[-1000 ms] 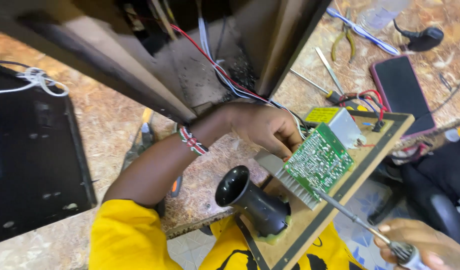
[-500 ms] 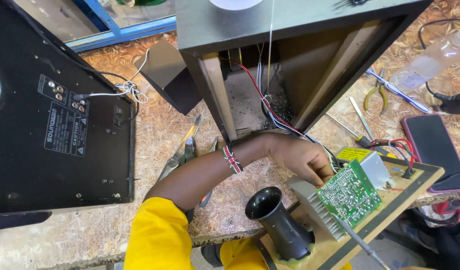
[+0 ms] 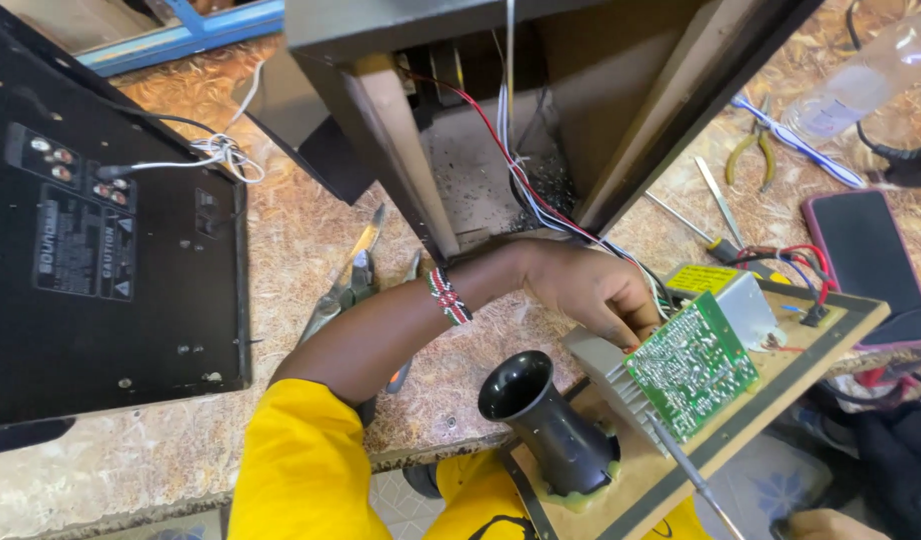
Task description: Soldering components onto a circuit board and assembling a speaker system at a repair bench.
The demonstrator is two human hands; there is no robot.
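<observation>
My left hand point(image 3: 593, 290) reaches across the counter and rests its fingers on the top edge of a wooden back panel point(image 3: 831, 335), by the grey heat sink point(image 3: 606, 375) and a bundle of wires. A green circuit board point(image 3: 693, 365) and a black flared port tube point(image 3: 546, 420) are fixed to the panel. My left wrist wears a beaded band. Only a sliver of my right hand point(image 3: 821, 522) shows at the bottom right, gripping a screwdriver point(image 3: 693, 472) whose thin shaft points at the circuit board's lower edge.
An open speaker cabinet point(image 3: 581, 110) stands behind the panel, red and white wires running out of it. A black speaker box point(image 3: 101, 260) lies at the left. Snips point(image 3: 346, 285), pliers point(image 3: 751, 150), loose screwdrivers, a phone point(image 3: 866, 260) and a clear bottle lie on the patterned counter.
The view has swung down and to the right, so the cabinet and black box sit farther left. My left hand stays on the panel, and the screwdriver shaft stays at the board.
</observation>
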